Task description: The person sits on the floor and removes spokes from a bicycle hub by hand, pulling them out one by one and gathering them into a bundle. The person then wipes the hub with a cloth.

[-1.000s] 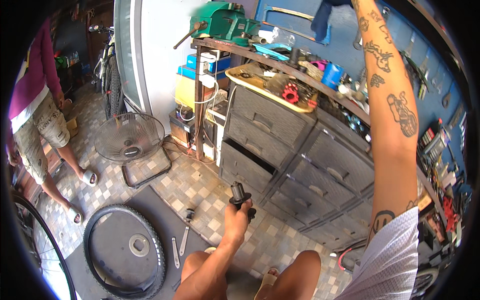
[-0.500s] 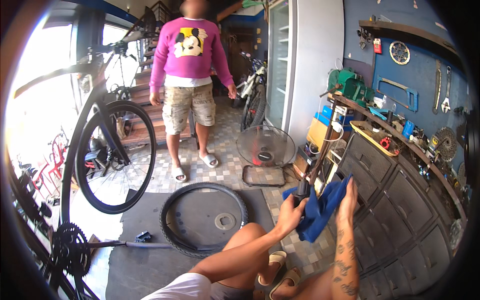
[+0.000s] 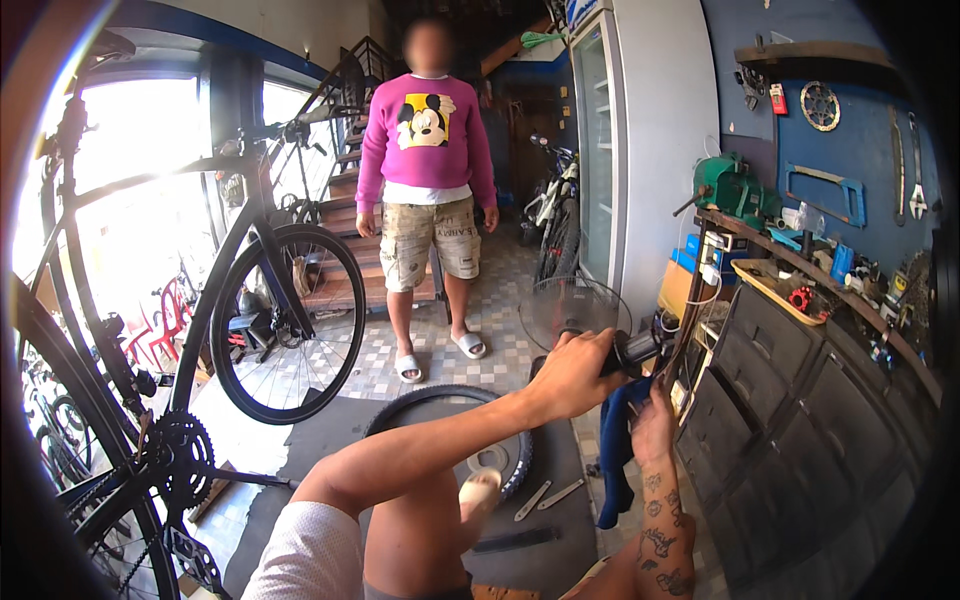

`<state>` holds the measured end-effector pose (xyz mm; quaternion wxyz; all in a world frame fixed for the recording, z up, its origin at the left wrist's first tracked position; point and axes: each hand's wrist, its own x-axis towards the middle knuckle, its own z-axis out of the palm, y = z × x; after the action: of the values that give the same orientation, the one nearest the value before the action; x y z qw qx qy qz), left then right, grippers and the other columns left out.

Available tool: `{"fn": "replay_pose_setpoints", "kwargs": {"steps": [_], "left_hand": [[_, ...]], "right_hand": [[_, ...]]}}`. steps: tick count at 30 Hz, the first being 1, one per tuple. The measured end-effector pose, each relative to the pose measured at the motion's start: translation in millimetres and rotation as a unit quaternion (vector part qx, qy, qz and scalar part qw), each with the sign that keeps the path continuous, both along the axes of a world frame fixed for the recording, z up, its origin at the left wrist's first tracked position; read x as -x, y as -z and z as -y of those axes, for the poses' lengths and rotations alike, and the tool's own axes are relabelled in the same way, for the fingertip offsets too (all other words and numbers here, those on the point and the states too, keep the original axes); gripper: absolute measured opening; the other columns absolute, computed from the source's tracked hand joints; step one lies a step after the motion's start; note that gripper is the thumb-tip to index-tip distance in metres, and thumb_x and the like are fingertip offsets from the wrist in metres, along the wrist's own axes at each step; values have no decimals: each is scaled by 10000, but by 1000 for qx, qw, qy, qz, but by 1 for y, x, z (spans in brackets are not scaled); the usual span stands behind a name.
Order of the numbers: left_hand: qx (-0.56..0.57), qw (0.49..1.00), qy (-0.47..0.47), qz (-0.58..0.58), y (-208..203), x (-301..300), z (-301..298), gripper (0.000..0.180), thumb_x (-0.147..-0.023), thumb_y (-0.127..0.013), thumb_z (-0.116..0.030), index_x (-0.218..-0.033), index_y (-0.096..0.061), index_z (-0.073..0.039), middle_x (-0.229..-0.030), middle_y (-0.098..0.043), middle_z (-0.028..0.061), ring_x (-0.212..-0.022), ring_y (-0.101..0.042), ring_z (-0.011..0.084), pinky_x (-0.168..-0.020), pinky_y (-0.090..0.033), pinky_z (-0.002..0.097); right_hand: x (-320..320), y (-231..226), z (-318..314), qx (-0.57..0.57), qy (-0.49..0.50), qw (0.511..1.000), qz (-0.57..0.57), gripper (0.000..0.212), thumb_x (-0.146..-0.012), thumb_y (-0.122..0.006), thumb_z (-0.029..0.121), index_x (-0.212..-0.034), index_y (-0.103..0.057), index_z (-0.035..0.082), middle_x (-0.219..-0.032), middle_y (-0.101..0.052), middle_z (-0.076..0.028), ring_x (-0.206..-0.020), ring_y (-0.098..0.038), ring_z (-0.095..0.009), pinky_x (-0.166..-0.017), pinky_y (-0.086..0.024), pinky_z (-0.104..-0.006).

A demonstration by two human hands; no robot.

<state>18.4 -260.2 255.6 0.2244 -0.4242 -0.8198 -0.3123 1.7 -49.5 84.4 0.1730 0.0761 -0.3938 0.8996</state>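
My left hand (image 3: 582, 372) is closed around a black cylindrical part (image 3: 640, 350) whose exact kind I cannot make out; its ribbed end sticks out to the right of my fist. Just below that end, my right hand (image 3: 655, 425) holds a dark blue cloth (image 3: 616, 455), which hangs down beside my wrist. Some of the right fingers are hidden behind the cloth and the part. Beneath my left forearm, a black bicycle tyre (image 3: 440, 394) lies on the dark mat, partly covered by my arm and leg.
Two flat silver tools (image 3: 532, 502) lie on the mat (image 3: 340, 425). A black bicycle (image 3: 187, 350) stands at left. A person in a purple sweater (image 3: 428, 150) faces me beyond the tyre. Drawers (image 3: 745, 345) and a tool-laden bench with a green vise (image 3: 738, 190) line the right; a fan (image 3: 540, 305) stands ahead.
My view has shifted, so the room sits farther right. My left hand has risen with the black part, now turned nearly level. The cloth, earlier spread between my hands, hangs from my right hand.
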Motion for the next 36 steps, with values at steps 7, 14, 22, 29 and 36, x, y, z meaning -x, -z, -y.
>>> {"fn": "replay_pose_setpoints", "kwargs": {"steps": [7, 14, 22, 29, 36], "left_hand": [[-74, 981, -34, 179, 81, 36, 21, 419, -925, -822, -276, -1140, -683, 57, -902, -755, 240, -875, -765, 402, -783, -559, 462], [5, 961, -230, 152, 271, 78, 44, 232, -1019, -695, -223, -1036, -829, -34, -967, -803, 165, -816, -741, 292, -790, -583, 458], [-336, 824, -41, 454, 328, 194, -49, 369, -1054, -666, -410, -923, -792, -90, -729, -667, 31, -640, -612, 167, -611, -480, 333], [-281, 874, 0, 396, 327, 130, -126, 286, -993, -693, -292, -1013, -796, -25, -825, -740, 119, -716, -662, 254, -697, -526, 424], [-262, 905, -56, 330, 309, 86, -63, 249, -917, -707, -154, -1015, -750, 71, -784, -713, 217, -722, -636, 275, -725, -540, 463]], "right_hand": [[7, -3, 26, 22, -109, 993, 38, 371, -1063, -659, 390, -1323, -627, 127, -1320, -663, -26, -1247, -588, -191, -1078, -439, -404], [29, 6, 47, -229, 63, 946, 220, 401, -1103, -609, 330, -1365, -677, 34, -1328, -705, -92, -1242, -641, -182, -1096, -485, -361], [-198, -65, -49, -88, 212, 950, 213, 380, -934, -862, 183, -1220, -664, 31, -995, -718, -54, -915, -675, -169, -742, -548, -400], [-280, -63, -46, -85, 184, 960, 195, 412, -876, -825, -7, -1255, -663, -14, -1076, -715, -121, -985, -716, -256, -803, -612, -458], [-231, -17, -37, -49, 80, 985, 147, 628, -921, -744, -38, -1465, -467, -183, -1377, -616, -249, -1247, -666, -295, -1190, -518, -436]]}}
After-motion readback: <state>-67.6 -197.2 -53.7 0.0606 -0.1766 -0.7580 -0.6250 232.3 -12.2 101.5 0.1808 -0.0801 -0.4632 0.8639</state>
